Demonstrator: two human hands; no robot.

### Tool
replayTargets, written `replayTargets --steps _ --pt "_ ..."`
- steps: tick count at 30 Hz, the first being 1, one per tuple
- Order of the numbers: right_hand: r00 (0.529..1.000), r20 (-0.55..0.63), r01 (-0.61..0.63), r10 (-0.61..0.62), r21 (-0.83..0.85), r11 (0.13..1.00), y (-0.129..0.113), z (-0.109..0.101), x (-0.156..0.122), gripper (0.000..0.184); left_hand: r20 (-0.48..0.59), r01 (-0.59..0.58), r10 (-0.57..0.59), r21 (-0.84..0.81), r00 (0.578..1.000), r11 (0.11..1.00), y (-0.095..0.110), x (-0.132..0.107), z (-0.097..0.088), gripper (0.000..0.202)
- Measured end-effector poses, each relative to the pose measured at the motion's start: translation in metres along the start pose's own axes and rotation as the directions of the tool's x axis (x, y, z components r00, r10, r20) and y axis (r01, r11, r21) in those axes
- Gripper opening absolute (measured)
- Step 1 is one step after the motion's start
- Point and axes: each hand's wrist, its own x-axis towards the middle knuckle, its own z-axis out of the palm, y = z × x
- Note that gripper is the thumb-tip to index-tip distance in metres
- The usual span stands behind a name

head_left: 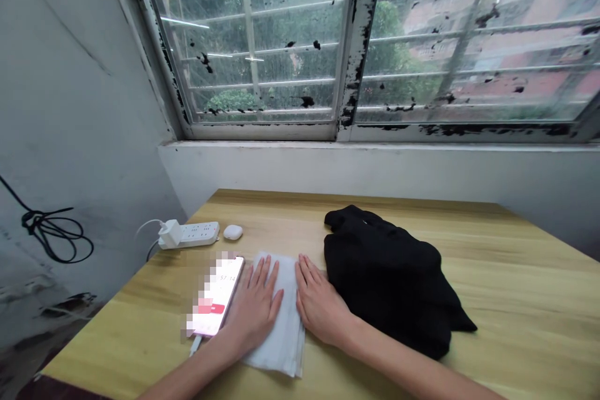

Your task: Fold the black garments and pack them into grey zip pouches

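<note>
A folded, whitish, see-through sheet or bag, perhaps thin plastic, lies lengthwise in front of me on the wooden table. My left hand rests flat on its left side with the fingers spread. Along its right edge lies my right hand, fingers stretched out and close together, palm turned partly inward. Neither hand grips anything. Just left of my left hand is a phone with a lit screen and a white cable plugged into its lower end. A crumpled black cloth garment lies to the right of my right hand.
The wooden table reaches to the wall under a barred window. A white power strip with a plugged-in charger sits at the back left, beside a small white earbud case. A coiled black cable hangs on the left wall.
</note>
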Motion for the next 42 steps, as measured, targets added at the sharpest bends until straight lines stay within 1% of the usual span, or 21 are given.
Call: replayTargets --steps 7,10,12,13,14,16,18,20,22,24,27,29,32,33,35,37,38,39,40,41,42 --pt "1.0 -0.012 -0.018 0.018 0.016 1.0 -0.002 -0.002 0.0 0.057 -0.035 0.016 -0.016 0.004 0.999 1.0 0.0 -0.002 0.002 0.056" --pt "1.0 0.021 0.003 -0.004 0.044 0.999 -0.005 -0.022 -0.005 0.056 -0.036 0.007 -0.007 0.004 0.999 1.0 0.0 -0.001 -0.001 0.055" --pt "0.999 0.042 0.026 -0.032 0.122 0.992 -0.003 -0.045 -0.011 0.055 -0.033 0.004 -0.004 0.008 0.999 1.0 0.0 0.0 -0.002 0.053" --pt "0.999 0.033 0.033 -0.039 0.177 0.984 0.0 -0.057 -0.015 0.05 -0.031 0.005 -0.005 0.013 1.0 1.0 0.0 0.0 -0.001 0.053" --pt "0.999 0.006 0.043 -0.045 0.231 0.972 0.005 -0.068 -0.02 0.046 -0.029 0.007 -0.007 0.017 1.0 1.0 0.0 0.0 -0.001 0.053" --pt "0.991 -0.131 0.059 -0.021 0.295 0.954 0.02 -0.088 -0.028 0.047 -0.029 0.005 -0.004 0.019 1.0 1.0 -0.001 0.001 0.002 0.053" --pt "0.959 -0.28 0.029 0.054 0.284 0.958 0.042 -0.101 -0.034 0.048 -0.037 -0.003 0.004 0.015 0.999 1.0 -0.001 0.002 0.005 0.054" --pt "0.93 -0.346 -0.046 0.123 0.223 0.974 0.067 -0.107 -0.038 0.05 -0.044 -0.028 0.028 0.013 0.999 1.0 -0.001 0.003 0.006 0.054" --pt "0.935 -0.303 -0.144 0.184 0.151 0.978 0.089 -0.109 -0.04 0.052 -0.039 -0.067 0.068 0.017 0.997 0.998 -0.001 0.005 0.006 0.055" --pt "0.958 -0.174 -0.213 0.228 0.103 0.972 0.105 -0.108 -0.042 0.052 -0.024 -0.103 0.104 0.02 0.994 0.994 -0.001 0.007 0.003 0.055" --pt "0.969 -0.062 -0.234 0.24 0.089 0.968 0.113 -0.108 -0.043 0.051 0.0 -0.129 0.129 0.034 0.992 0.991 0.0 0.01 -0.001 0.055" --pt "0.967 -0.068 -0.237 0.244 0.088 0.967 0.111 -0.11 -0.042 0.04 0.02 -0.136 0.135 0.053 0.991 0.989 0.0 0.011 -0.005 0.054" --pt "0.963 -0.1 -0.24 0.249 0.092 0.966 0.106 -0.119 -0.037 0.012 0.044 -0.134 0.131 0.073 0.99 0.988 0.002 0.011 -0.008 0.054" --pt "0.962 -0.115 -0.238 0.249 0.1 0.966 0.104 -0.124 -0.035 0.008 0.049 -0.132 0.129 0.076 0.99 0.988 0.003 0.011 -0.009 0.055" --pt "0.954 -0.158 -0.238 0.256 0.122 0.964 0.1 -0.135 -0.034 0.014 0.056 -0.128 0.124 0.076 0.991 0.989 0.004 0.012 -0.01 0.054" --pt "0.908 -0.292 -0.246 0.3 0.208 0.947 0.097 -0.148 -0.035 0.021 0.058 -0.125 0.121 0.069 0.991 0.99 0.004 0.011 -0.01 0.054" --pt "0.857 -0.389 -0.245 0.337 0.269 0.932 0.095 -0.154 -0.036 0.024 0.056 -0.123 0.12 0.061 0.991 0.991 0.004 0.011 -0.01 0.054" --pt "0.79 -0.485 -0.235 0.376 0.327 0.915 0.094 -0.159 -0.038 0.028 0.052 -0.121 0.118 0.053 0.992 0.991 0.004 0.011 -0.009 0.055" --pt "0.72 -0.563 -0.221 0.406 0.369 0.903 0.093 -0.164 -0.042 0.03 0.047 -0.119 0.117 0.045 0.992 0.992 0.003 0.011 -0.008 0.055" --pt "0.666 -0.612 -0.213 0.426 0.39 0.896 0.092 -0.167 -0.045 0.031 0.041 -0.116 0.114 0.039 0.993 0.993 0.003 0.01 -0.007 0.055" --pt "0.652 -0.623 -0.221 0.431 0.388 0.895 0.091 -0.169 -0.05 0.03 0.036 -0.114 0.112 0.034 0.993 0.993 0.002 0.01 -0.006 0.054"
